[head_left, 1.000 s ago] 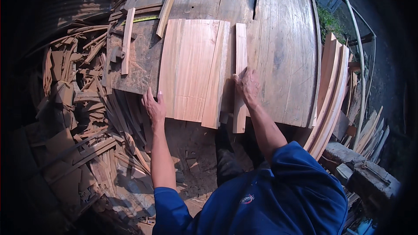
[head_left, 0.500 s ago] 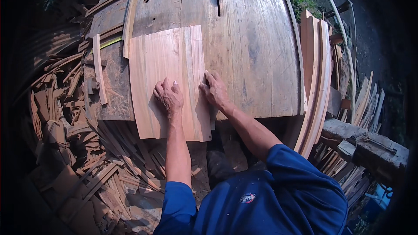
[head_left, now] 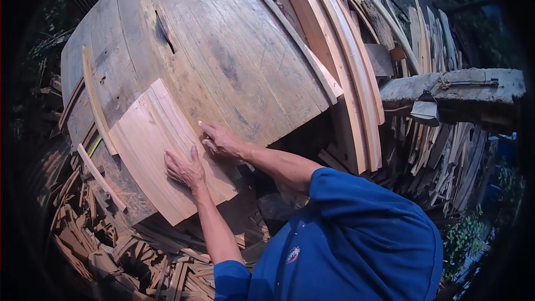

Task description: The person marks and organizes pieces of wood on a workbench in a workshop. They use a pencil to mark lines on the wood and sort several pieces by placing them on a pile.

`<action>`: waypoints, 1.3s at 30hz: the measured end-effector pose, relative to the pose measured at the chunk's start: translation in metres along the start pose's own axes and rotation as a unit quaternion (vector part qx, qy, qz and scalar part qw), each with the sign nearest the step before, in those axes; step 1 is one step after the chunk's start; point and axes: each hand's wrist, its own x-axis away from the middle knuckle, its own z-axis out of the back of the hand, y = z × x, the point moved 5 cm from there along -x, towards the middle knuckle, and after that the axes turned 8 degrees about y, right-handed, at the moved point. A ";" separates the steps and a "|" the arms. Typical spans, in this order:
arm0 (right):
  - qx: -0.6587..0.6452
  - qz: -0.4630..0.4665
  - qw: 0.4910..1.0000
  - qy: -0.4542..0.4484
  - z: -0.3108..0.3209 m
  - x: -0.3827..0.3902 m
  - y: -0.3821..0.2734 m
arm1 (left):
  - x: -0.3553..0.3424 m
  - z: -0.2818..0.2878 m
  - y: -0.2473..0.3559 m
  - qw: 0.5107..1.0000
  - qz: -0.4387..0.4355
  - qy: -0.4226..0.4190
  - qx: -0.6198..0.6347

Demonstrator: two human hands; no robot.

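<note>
A pale reddish wooden panel [head_left: 150,142], made of thin strips side by side, lies on the worn plank table [head_left: 251,72] and juts over its near edge. My left hand [head_left: 186,170] rests on the panel, fingers spread and thumb raised, gripping nothing. Beside the panel's right edge is my right hand [head_left: 223,142], its fingers partly bent and apart, the fingertips at that edge. No tool shows in it, though its underside is hidden.
Narrow wooden strips [head_left: 100,106] and a yellow measuring tape [head_left: 95,145] lie left of the panel. Long curved boards [head_left: 340,72] lean on the table's right side. Beyond them juts a rough beam [head_left: 462,89]. Scrap wood [head_left: 106,262] heaps up below left.
The view has swung right, so table and panel appear tilted and farther left. My left hand's fingers have spread from a curled pose. The right hand stays at the panel's right edge.
</note>
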 end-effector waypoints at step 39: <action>0.299 -0.388 0.828 0.273 0.570 0.180 0.310 | 0.062 -0.115 0.463 0.944 -0.176 -0.083 0.265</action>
